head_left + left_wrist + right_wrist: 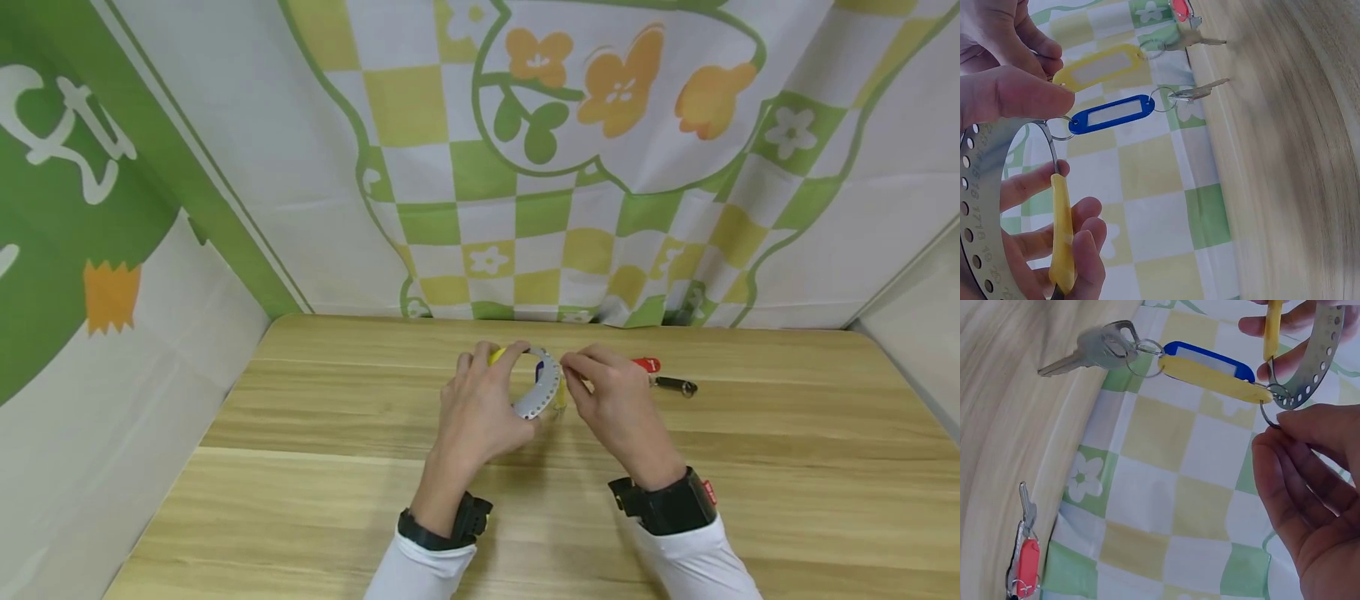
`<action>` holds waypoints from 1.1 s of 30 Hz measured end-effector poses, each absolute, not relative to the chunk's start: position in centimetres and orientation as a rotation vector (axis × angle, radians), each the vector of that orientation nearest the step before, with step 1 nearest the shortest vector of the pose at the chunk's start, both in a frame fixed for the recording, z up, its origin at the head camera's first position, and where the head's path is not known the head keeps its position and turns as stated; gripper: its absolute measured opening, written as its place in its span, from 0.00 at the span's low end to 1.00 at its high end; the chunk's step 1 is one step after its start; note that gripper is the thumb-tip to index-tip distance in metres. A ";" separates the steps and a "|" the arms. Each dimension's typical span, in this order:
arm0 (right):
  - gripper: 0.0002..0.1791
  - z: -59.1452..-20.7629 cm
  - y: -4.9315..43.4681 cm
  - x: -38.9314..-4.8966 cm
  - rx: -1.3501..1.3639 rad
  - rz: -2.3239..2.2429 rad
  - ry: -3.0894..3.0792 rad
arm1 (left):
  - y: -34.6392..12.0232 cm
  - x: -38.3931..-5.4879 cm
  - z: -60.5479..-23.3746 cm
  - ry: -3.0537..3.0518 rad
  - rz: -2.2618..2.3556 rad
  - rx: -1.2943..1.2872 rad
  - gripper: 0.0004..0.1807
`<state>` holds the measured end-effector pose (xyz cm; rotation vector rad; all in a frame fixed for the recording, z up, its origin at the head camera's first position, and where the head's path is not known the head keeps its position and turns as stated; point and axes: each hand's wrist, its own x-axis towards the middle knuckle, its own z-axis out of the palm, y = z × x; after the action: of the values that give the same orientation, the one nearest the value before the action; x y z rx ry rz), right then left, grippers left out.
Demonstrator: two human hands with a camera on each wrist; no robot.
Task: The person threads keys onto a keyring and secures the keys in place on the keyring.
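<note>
My left hand [480,408] grips a large metal key-holder ring [971,206] with numbered holes along its flat band and a yellow handle [1062,234]. From it hangs a blue key tag [1147,111] with a silver key [1192,94] on a split ring. My right hand [618,400] pinches a small wire ring [1268,417] between thumb and forefinger, close beside the band. That ring passes through the end of a yellow key tag [1213,380], which carries another key [1088,353]. In the right wrist view the yellow tag overlaps the blue one.
A red key tag [647,364] with keys lies on the wooden table [315,467], beyond my right hand. Near it is a small black fob [675,384] with a metal ring. Behind the table's far edge hangs a checked, flowered curtain [487,175].
</note>
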<state>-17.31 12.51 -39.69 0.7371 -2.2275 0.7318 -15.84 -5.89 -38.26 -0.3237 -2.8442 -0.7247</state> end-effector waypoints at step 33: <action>0.11 -40.2 13.3 -18.0 0.635 1.214 -2.318 | -6.1 -15.9 -38.4 -2.864 -0.780 -0.309 0.47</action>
<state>-18.00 13.34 -40.23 0.6346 -2.3176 1.2143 -15.93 -6.07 -38.40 -0.3088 -2.8639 -0.7796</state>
